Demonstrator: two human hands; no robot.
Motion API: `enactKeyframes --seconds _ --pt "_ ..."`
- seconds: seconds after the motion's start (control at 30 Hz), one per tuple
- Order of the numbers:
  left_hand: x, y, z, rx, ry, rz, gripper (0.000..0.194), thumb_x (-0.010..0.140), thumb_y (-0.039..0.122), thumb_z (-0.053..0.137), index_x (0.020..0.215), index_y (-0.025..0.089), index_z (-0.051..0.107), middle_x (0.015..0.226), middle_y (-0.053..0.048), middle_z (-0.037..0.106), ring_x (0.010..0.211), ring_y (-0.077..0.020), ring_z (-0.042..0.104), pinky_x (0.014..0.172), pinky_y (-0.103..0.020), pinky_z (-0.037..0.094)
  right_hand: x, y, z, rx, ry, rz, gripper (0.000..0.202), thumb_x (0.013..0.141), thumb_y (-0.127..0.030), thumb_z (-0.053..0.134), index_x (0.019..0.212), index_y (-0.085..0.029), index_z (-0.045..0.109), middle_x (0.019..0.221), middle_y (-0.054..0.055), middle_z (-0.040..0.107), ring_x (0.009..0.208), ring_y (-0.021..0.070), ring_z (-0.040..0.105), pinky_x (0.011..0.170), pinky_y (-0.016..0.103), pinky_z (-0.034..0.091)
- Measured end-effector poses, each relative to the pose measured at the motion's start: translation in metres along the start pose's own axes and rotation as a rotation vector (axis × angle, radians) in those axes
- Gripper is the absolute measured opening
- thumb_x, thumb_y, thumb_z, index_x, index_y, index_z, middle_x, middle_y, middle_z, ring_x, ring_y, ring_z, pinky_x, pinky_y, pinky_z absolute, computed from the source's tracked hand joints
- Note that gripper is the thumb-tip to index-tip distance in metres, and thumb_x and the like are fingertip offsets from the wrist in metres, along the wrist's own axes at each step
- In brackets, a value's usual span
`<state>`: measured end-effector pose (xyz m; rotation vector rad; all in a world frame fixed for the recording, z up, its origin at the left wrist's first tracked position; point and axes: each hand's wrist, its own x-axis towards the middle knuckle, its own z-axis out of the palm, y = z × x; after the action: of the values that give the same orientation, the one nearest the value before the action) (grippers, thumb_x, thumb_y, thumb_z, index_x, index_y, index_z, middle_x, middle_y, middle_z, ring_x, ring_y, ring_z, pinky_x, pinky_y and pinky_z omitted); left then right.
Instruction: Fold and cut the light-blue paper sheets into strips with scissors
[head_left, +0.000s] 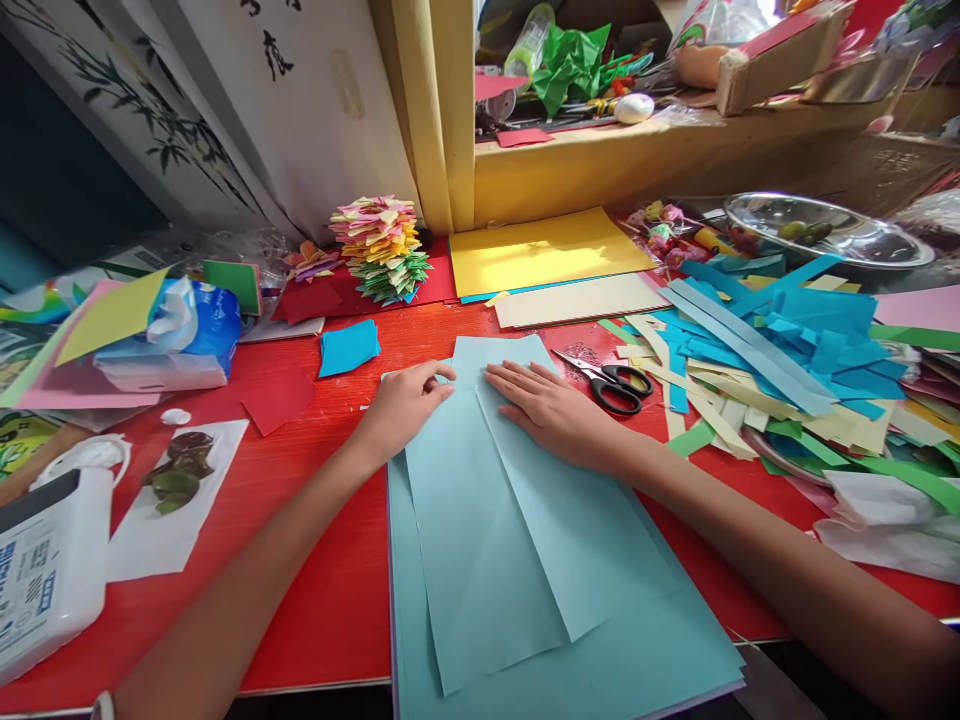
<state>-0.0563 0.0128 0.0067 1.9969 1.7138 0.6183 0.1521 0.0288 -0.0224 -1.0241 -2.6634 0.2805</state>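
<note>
A light blue sheet [487, 560] with folded long flaps lies over a stack of larger light blue sheets [637, 620] at the table's front edge. My right hand [551, 410] rests flat on the folded sheet near its far end, fingers stretched out and pointing left. At the sheet's far left edge is my left hand [409, 400], its fingers curled, thumb and forefinger slightly apart with nothing visible between them. Black-handled scissors [619, 387] lie just beyond my right hand. A small pile of bright blue squares [349, 348] sits behind my left hand.
Cut paper strips [780, 350] are heaped at the right, near a metal bowl [829, 230]. Yellow sheets [547, 252] and a folded-paper stack [381, 248] stand at the back. At left are a tissue pack [176, 335], a white box [56, 570] and a napkin [217, 470].
</note>
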Motion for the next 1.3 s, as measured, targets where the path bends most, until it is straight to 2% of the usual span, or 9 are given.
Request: enactKeyframes --seconds 0.1,0.27,0.47,0.57,0.73,0.93,1.13,1.3 --pt "0.002 -0.005 -0.004 0.033 0.004 -0.076 0.018 0.078 0.033 0.05 0.086 0.021 0.06 0.067 0.002 0.054 0.062 -0.0115 0.049 0.055 -0.022 0.034 0.001 0.002 0.004 -0.026 0.014 0.042 0.048 0.094 -0.03 0.028 0.138 -0.01 0.031 0.143 0.01 0.029 0.133 0.0236 0.023 0.108 0.043 0.024" --pt "0.003 -0.008 -0.008 0.038 -0.016 -0.101 0.018 0.079 0.036 0.049 0.078 0.021 0.057 0.068 0.002 0.055 0.062 -0.012 0.049 0.053 -0.023 0.032 0.0 -0.005 0.006 -0.031 0.051 0.039 0.046 0.093 -0.018 0.022 0.137 -0.008 0.032 0.143 0.01 0.031 0.133 0.0198 0.024 0.109 0.039 0.023" --pt "0.004 -0.009 -0.005 0.049 0.008 -0.05 0.016 0.08 0.034 0.047 0.076 0.02 0.053 0.063 0.003 0.051 0.06 -0.0119 0.047 0.055 -0.023 0.031 -0.001 -0.013 0.009 -0.01 0.0 0.072 0.049 0.093 -0.034 0.029 0.136 -0.01 0.035 0.141 0.009 0.033 0.132 0.0216 0.025 0.11 0.041 0.022" --pt "0.004 -0.009 -0.004 0.054 0.03 -0.028 0.017 0.081 0.035 0.046 0.078 0.02 0.055 0.068 0.002 0.055 0.066 -0.0131 0.051 0.059 -0.024 0.034 0.0 -0.01 0.006 -0.036 -0.011 0.098 0.049 0.094 -0.034 0.028 0.136 -0.01 0.034 0.142 0.009 0.031 0.133 0.0222 0.024 0.11 0.042 0.022" --pt "0.004 -0.011 -0.006 0.012 -0.003 -0.064 0.015 0.079 0.036 0.049 0.08 0.023 0.057 0.073 0.002 0.059 0.069 -0.0138 0.053 0.058 -0.024 0.035 0.0 -0.005 0.001 -0.066 -0.013 0.141 0.05 0.093 -0.032 0.03 0.136 -0.006 0.034 0.142 0.012 0.031 0.133 0.0239 0.024 0.109 0.042 0.022" --pt "0.005 -0.014 0.001 -0.066 0.134 -0.098 0.017 0.079 0.035 0.049 0.078 0.021 0.058 0.076 0.001 0.06 0.072 -0.0136 0.053 0.061 -0.024 0.037 0.002 -0.008 0.005 -0.018 -0.018 0.089 0.049 0.094 -0.033 0.024 0.136 -0.009 0.034 0.143 0.008 0.031 0.133 0.021 0.024 0.11 0.041 0.021" --pt "0.008 -0.014 0.003 0.085 0.081 -0.106 0.013 0.078 0.031 0.049 0.076 0.021 0.056 0.072 -0.001 0.056 0.078 -0.0169 0.051 0.064 -0.026 0.036 0.002 -0.005 0.009 -0.057 -0.026 0.089 0.049 0.094 -0.032 0.023 0.138 -0.012 0.031 0.144 0.007 0.028 0.133 0.0212 0.024 0.11 0.044 0.019" --pt "0.007 -0.014 0.001 0.122 0.002 -0.086 0.011 0.08 0.03 0.045 0.079 0.021 0.052 0.069 -0.001 0.054 0.082 -0.0189 0.049 0.065 -0.028 0.035 0.001 -0.01 0.008 -0.111 0.006 0.107 0.048 0.095 -0.03 0.02 0.137 -0.011 0.032 0.143 0.007 0.029 0.132 0.0205 0.026 0.109 0.046 0.02"
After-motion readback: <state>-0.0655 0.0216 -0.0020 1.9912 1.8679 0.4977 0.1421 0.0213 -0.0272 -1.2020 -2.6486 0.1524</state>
